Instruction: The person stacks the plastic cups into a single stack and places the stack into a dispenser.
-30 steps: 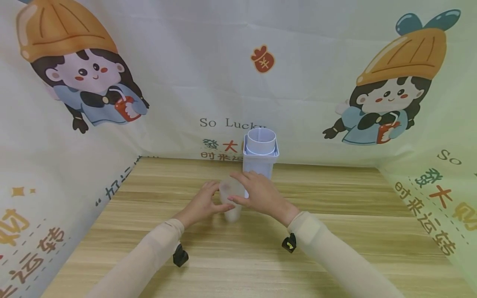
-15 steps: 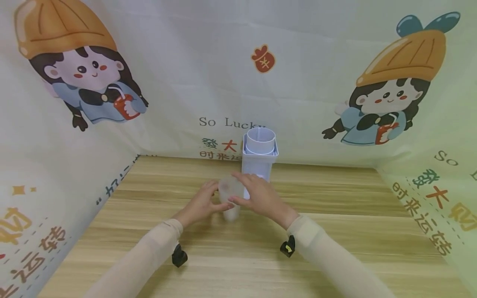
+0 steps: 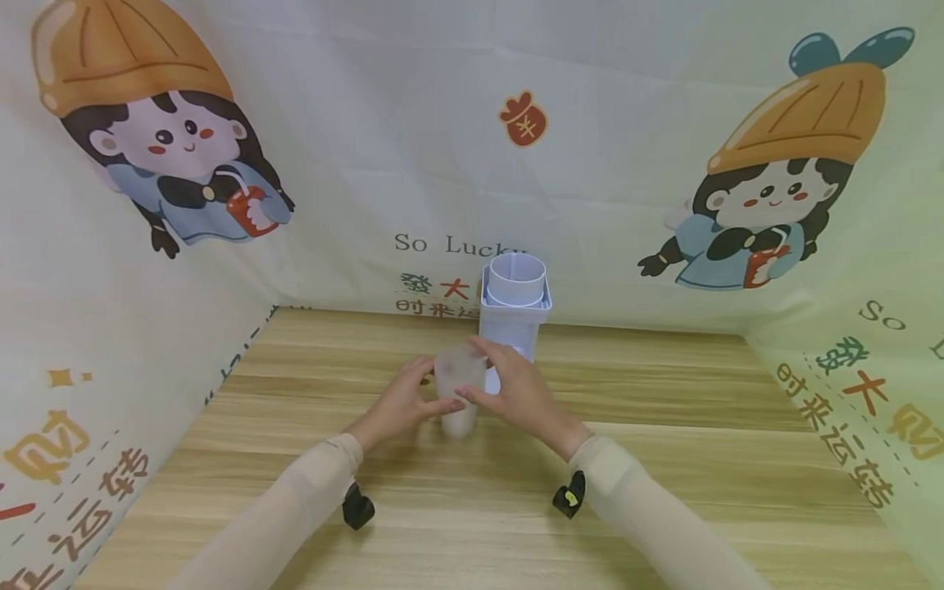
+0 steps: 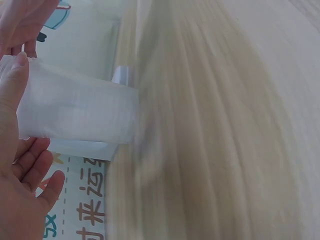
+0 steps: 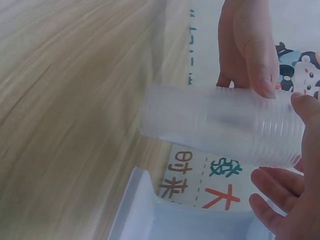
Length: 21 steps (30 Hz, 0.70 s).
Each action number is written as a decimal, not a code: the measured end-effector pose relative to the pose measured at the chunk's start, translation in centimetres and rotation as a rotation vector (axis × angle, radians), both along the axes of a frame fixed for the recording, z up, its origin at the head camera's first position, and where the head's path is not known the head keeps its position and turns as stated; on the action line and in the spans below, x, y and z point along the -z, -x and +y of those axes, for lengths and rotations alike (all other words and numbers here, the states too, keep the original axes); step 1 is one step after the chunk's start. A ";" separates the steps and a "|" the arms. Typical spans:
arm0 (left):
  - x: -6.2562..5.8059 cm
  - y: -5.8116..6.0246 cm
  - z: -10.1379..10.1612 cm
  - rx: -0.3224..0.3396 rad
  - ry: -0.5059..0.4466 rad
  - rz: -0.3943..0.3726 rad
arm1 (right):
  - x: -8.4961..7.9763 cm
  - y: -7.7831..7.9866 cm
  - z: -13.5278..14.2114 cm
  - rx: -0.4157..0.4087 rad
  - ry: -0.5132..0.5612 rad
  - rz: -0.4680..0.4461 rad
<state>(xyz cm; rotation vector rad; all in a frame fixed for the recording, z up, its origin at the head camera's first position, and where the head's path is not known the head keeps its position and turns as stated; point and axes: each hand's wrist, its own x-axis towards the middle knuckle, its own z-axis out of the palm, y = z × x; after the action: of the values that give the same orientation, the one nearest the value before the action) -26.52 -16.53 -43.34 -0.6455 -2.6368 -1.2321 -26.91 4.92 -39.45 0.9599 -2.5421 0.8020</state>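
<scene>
A stack of nested translucent plastic cups stands roughly upright between my hands, rims upward. In the right wrist view the ridged rims of the plastic cups show several fitted together. My left hand grips the stack from the left, thumb at the near side, fingers curled behind. From the right, my right hand holds it near the top, its thumb close to the left thumb. Whether the cups' base touches the table or hovers just above it, I cannot tell. Some fingertips are hidden behind the stack.
Just behind the hands, slightly right, stands a pale plastic holder with a round open tube on top. The wood-grain table ends at a printed cloth backdrop that also rises at both sides.
My right hand's fingers have shifted slightly to the right along the upper part of the cups. The left hand and the holder stay about where they were.
</scene>
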 end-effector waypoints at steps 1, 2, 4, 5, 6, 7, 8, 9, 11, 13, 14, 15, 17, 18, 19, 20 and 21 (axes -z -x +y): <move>-0.2 0.0 0.1 -0.002 0.001 -0.006 | -0.1 0.0 0.0 0.001 0.015 0.002; -0.5 0.0 0.2 -0.004 -0.002 -0.014 | -0.2 0.0 0.1 0.001 0.030 0.009; -0.8 0.1 0.4 -0.007 -0.001 -0.023 | -0.3 0.0 0.2 0.007 0.053 0.010; -1.0 0.2 0.4 -0.006 -0.003 -0.023 | -0.4 0.0 0.3 0.009 0.064 0.011; -1.2 0.3 0.5 -0.004 -0.005 -0.022 | -0.5 0.0 0.4 0.012 0.075 0.010; -1.4 0.3 0.6 -0.001 -0.005 -0.018 | -0.6 0.0 0.5 0.014 0.086 0.011; -1.6 0.4 0.8 0.000 -0.007 -0.017 | -0.8 -0.1 0.6 0.015 0.099 0.013; -1.8 0.4 0.9 0.004 -0.007 -0.012 | -1.0 -0.1 0.8 0.018 0.110 0.012; -2.3 0.4 1.1 0.009 -0.013 -0.010 | -1.4 -0.2 1.0 0.020 0.132 0.016; -2.9 0.4 1.5 0.012 -0.017 -0.010 | -2.0 -0.3 1.2 0.021 0.156 0.020; -3.2 0.5 1.7 0.013 -0.020 -0.010 | -2.3 -0.4 1.3 0.022 0.168 0.023; -3.5 0.5 1.8 0.012 -0.022 -0.010 | -2.6 -0.4 1.4 0.024 0.177 0.025; -4.1 0.5 2.2 0.011 -0.022 0.000 | -3.1 -0.4 1.7 0.029 0.196 0.035; -4.5 0.6 2.3 0.011 -0.020 0.006 | -3.4 -0.4 1.8 0.033 0.206 0.040; -4.8 0.6 2.5 0.013 -0.021 0.013 | -3.6 -0.4 2.0 0.037 0.215 0.045; -5.1 0.6 2.7 0.011 -0.022 0.017 | -3.9 -0.4 2.1 0.039 0.225 0.049; -5.4 0.7 2.9 0.011 -0.025 0.021 | -4.1 -0.3 2.3 0.042 0.233 0.053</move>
<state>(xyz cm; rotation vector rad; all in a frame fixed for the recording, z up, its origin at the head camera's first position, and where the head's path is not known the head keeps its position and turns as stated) -27.19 -13.65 -37.90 -0.6667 -2.6003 -1.2522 -26.62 7.18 -35.33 0.8381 -2.3514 1.0187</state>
